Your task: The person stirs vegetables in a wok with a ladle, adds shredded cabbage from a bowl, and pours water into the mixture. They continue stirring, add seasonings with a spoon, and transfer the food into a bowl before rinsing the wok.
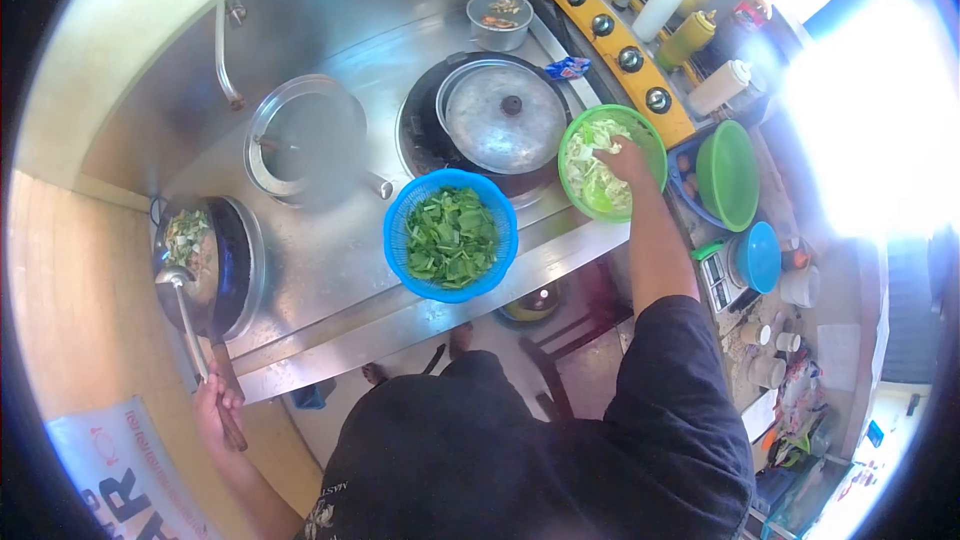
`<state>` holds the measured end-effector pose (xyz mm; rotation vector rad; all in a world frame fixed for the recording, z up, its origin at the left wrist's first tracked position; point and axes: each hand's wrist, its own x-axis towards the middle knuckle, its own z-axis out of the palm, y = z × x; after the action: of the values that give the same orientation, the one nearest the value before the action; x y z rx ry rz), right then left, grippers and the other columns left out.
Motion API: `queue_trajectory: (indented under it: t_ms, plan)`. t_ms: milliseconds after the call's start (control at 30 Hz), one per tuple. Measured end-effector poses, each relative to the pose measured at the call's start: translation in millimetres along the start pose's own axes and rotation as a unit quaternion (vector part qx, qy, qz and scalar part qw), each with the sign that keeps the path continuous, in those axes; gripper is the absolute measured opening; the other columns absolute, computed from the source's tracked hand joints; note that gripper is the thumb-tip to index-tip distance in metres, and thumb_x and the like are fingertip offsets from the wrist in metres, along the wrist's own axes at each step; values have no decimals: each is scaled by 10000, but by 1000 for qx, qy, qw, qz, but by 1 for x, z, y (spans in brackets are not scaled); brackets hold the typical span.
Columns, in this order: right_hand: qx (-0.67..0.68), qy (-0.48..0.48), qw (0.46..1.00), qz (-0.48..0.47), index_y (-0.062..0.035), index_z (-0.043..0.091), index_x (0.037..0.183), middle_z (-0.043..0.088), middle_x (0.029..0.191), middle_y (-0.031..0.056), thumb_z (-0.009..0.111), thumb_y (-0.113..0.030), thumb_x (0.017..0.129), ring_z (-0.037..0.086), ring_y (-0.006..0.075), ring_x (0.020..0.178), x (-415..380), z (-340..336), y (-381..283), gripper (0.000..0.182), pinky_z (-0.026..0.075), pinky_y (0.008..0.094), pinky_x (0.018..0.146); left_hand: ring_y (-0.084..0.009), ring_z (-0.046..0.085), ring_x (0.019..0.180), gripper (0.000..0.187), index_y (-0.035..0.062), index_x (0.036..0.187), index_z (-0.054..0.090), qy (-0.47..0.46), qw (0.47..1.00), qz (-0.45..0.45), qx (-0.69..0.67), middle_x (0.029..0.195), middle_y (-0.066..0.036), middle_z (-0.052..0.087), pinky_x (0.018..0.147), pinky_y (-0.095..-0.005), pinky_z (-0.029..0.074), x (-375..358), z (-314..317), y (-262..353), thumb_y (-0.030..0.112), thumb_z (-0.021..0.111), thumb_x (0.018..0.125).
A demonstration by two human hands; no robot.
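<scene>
Your left hand (220, 403) clasps the ladle (187, 315) beside the steel counter's (330, 270) front left corner, while your right hand (627, 160) dips into cabbage (590, 155), its grasp unclear, where pressing hard could tip the green container (655, 135) near the front right corner.

Right fingers (607, 154) hide some pale leaves (603, 188); the lid (490, 125) covers whatever lies beneath; the bottom edge crops the banner (125, 460)

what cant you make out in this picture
All in the head view:
Pot contents: hidden by the metal lid.
What the right hand grips among the pale leaves: hidden by the hand itself.
Bright opening: washed out by glare.
Banner wording: cut off at the bottom edge.
</scene>
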<state>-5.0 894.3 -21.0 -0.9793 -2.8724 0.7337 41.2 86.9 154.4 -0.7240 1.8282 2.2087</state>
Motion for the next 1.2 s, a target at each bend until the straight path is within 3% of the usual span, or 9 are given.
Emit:
queue_trajectory:
  t_ms: [467,567,767,800,833,900,933,1133,1200]
  plan:
    - [52,118,991,29,3,629,1102,649,1044,231,701,-410,763,624,318,1008,-27,-97,-15,539,471,382,862,-49,443,581,388,22,1239,470,-13,1000,9,9,770,49,448,505,-223,414,14,-9,3,232,571,929]
    - [138,166,976,-7,44,604,1114,666,983,153,659,-287,835,633,197,839,-14,-101,15,436,489,336,735,-53,445,580,411,24,1261,452,-9,1000,14,15,777,46,434,502,-233,415,15,-10,7,236,571,930]
    - [306,149,939,55,17,631,953,637,839,80,589,-226,896,591,149,724,-78,-159,-86,253,477,316,650,-54,430,573,405,15,1289,437,-54,997,10,45,729,47,412,509,-233,400,36,-57,15,192,537,938]
    - [318,217,920,70,-12,607,966,619,869,77,587,-240,898,584,149,741,-103,-161,-121,239,490,322,661,-51,427,580,362,20,1275,473,24,997,-1,69,719,55,408,531,-225,395,18,-35,29,139,509,936]
    - [391,121,909,-76,-23,556,1144,615,985,84,509,-280,941,609,175,860,-86,-160,-100,331,506,335,704,-48,428,589,344,30,1258,509,103,992,-10,74,728,57,421,545,-218,387,8,-23,40,116,505,925]
    - [527,-19,839,-138,-35,549,1173,620,1049,79,490,-218,952,633,187,893,-56,-157,-103,293,542,340,748,-62,453,595,339,35,1243,518,70,995,8,77,749,28,483,543,-233,430,18,-56,44,111,522,913]
    - [484,-35,862,-147,-32,550,1189,619,1063,86,498,-211,952,634,189,902,-80,-159,-148,301,547,348,756,-73,470,578,343,17,1217,513,-45,999,16,19,759,5,506,524,-255,459,38,-88,37,109,562,890]
    - [512,-145,831,-163,-33,509,1252,588,1155,126,485,-238,937,619,232,988,-185,-72,-408,376,543,377,802,-92,471,525,383,-41,1195,492,-27,997,39,64,738,-27,508,494,-295,488,35,-152,84,69,623,852]
    - [545,-158,817,-102,-26,526,1229,611,1116,120,439,-225,946,632,220,955,-188,-2,-475,357,535,371,814,-93,469,518,402,-57,1208,479,-108,993,25,-32,729,-27,500,498,-305,495,47,-179,93,79,627,860]
